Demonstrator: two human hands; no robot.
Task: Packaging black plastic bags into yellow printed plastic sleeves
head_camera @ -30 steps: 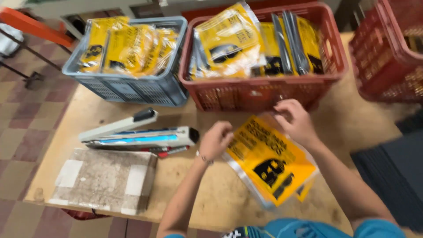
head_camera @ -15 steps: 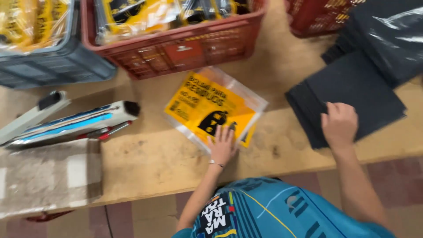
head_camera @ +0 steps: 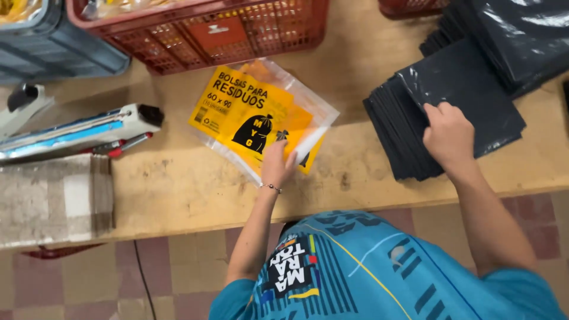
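Observation:
A clear plastic sleeve with a yellow printed insert (head_camera: pixel 249 115) lies on the wooden table (head_camera: pixel 178 184). My left hand (head_camera: pixel 277 163) holds its near edge, fingers pinching the open end. My right hand (head_camera: pixel 448 139) rests on a stack of folded black plastic bags (head_camera: pixel 468 98) at the right side of the table, fingers curled over the top bag's edge.
A red crate (head_camera: pixel 237 29) with yellow packets stands at the back, a grey-blue crate (head_camera: pixel 53 53) to its left. A white and blue heat sealer (head_camera: pixel 77 130) and a grey block (head_camera: pixel 53 198) sit at the left. More black bags (head_camera: pixel 521 35) lie far right.
The view has swung right and closer. My right hand moved from the yellow sleeve to the black bag stack. My left hand stayed on the sleeve's near edge.

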